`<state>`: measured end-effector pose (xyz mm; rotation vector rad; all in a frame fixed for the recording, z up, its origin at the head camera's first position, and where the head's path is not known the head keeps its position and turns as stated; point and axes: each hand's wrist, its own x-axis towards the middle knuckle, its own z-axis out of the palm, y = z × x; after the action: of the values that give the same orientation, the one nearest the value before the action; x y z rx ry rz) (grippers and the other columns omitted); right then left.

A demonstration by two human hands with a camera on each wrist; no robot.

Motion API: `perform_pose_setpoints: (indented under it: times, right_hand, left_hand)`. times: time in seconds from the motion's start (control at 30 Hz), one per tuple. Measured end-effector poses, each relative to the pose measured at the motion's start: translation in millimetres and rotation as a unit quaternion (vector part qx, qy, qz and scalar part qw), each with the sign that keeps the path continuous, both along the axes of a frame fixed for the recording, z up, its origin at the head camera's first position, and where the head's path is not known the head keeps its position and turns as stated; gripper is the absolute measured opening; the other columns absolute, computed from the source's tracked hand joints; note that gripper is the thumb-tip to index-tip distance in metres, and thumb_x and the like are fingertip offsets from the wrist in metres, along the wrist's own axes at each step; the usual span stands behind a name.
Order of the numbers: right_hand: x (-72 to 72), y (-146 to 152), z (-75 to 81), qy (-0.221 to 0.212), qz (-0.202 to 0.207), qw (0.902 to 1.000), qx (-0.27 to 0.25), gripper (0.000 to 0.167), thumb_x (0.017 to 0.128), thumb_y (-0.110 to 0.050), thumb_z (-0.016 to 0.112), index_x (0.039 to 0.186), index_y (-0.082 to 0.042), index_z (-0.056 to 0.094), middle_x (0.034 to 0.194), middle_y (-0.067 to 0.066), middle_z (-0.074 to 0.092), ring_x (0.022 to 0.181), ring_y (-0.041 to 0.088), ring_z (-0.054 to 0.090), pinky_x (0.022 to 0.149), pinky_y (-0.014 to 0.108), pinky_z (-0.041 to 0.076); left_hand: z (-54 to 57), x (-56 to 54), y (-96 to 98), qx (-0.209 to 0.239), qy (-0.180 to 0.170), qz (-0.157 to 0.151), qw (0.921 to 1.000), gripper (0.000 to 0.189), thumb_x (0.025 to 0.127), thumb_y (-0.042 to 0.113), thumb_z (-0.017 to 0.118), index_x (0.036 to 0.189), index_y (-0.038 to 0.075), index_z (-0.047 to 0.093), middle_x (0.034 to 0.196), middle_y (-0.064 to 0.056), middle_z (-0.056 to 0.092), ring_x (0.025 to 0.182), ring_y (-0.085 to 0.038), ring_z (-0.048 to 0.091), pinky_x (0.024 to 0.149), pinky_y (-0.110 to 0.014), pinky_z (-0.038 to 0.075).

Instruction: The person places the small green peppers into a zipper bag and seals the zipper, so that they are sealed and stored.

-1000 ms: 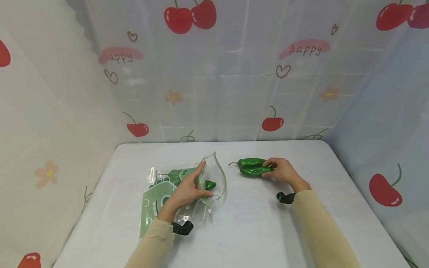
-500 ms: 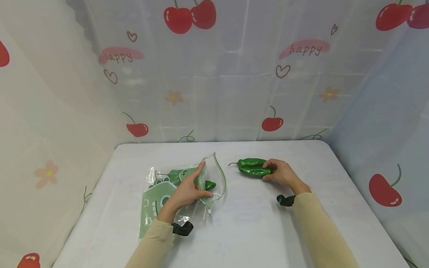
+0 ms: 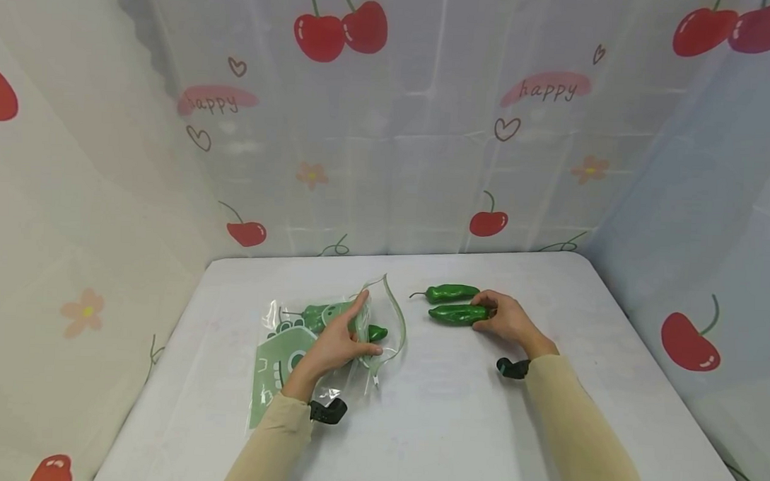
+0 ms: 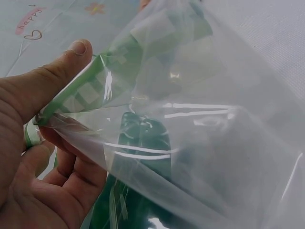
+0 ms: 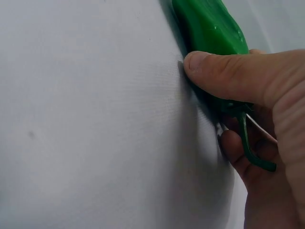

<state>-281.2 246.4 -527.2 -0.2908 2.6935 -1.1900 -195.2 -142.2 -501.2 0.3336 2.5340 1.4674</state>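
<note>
Moved since the earlier frame: one nearer pepper, drawn slightly toward the person with the right hand, so that a strip of white now parts it from its neighbour, which it touched before. Nearest, two tan sleeves reach in over a white surface, a small black device at each wrist. Next, at left, one clear bag with green cartoon print, lying flat, its green-edged mouth standing open toward the right. Left hand at that mouth — thumb and index spread wide, lower fingers curled against the film in the left wrist view. One bagged pepper, green, lies inside, seen through the film, tip at the mouth. At right, fingers of the right hand pinch the nearer pepper by its stem end, thumb on one side; it lies on the surface. Just beyond: one farther pepper, green, thin stem pointing left. Last, a pale backdrop — printed cherries, hearts, flowers, "happy".
</note>
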Motion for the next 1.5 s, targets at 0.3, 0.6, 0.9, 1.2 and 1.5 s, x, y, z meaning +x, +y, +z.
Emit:
perform_pose_setpoints:
  times: [0.3,0.6,0.9,1.2,1.5]
  right_hand:
    - [6.8,-2.2,-7.4,0.022,-0.019,0.9996,-0.003,0.042,0.083,-0.013,0.087,0.121,-0.014,0.067,0.119,0.011,0.067,0.103,0.026,0.057,0.09,0.04,0.047]
    - [16.0,-5.5,-10.9,0.032,-0.023,0.9991,-0.015,0.042,0.083,-0.013,0.087,0.12,-0.015,0.067,0.112,0.009,0.067,0.096,0.024,0.056,0.084,0.035,0.047]
    - [25.1,-7.6,-12.3,0.034,-0.029,0.9984,-0.035,0.044,0.081,-0.014,0.088,0.12,-0.016,0.068,0.113,0.009,0.067,0.096,0.024,0.057,0.084,0.035,0.048]
    - [33.4,-15.1,-9.8,0.02,-0.037,0.9976,-0.054,0.044,0.082,-0.013,0.088,0.121,-0.016,0.067,0.12,0.012,0.068,0.102,0.026,0.062,0.089,0.038,0.051]
    - [41.6,-20.8,-5.8,0.022,-0.043,0.9968,-0.063,0.044,0.083,-0.012,0.086,0.122,-0.016,0.066,0.123,0.011,0.067,0.11,0.028,0.062,0.097,0.045,0.052]
  left_hand:
    - [0.1,0.6,-0.1,0.002,0.008,-0.003,1.0,0.118,0.076,0.033,0.093,0.161,0.053,0.014,0.087,-0.003,0.055,0.049,-0.01,0.035,0.051,-0.028,0.039]
    - [-0.2,1.0,0.4,-0.001,0.006,0.004,1.0,0.118,0.074,0.033,0.094,0.159,0.057,0.014,0.096,-0.007,0.056,0.049,-0.01,0.036,0.051,-0.027,0.038]
    - [1.6,0.4,0.4,-0.006,0.01,0.001,0.9999,0.119,0.075,0.034,0.094,0.16,0.055,0.013,0.083,-0.002,0.049,0.05,-0.01,0.036,0.051,-0.027,0.038]
    - [0.6,0.7,0.8,0.001,0.005,0.001,1.0,0.119,0.075,0.032,0.094,0.16,0.055,0.014,0.101,-0.006,0.057,0.049,-0.01,0.036,0.051,-0.027,0.038]
    - [1.6,1.7,1.3,-0.009,0.005,0.002,0.9999,0.118,0.075,0.033,0.093,0.159,0.057,0.014,0.067,0.005,0.042,0.049,-0.01,0.036,0.051,-0.027,0.038]
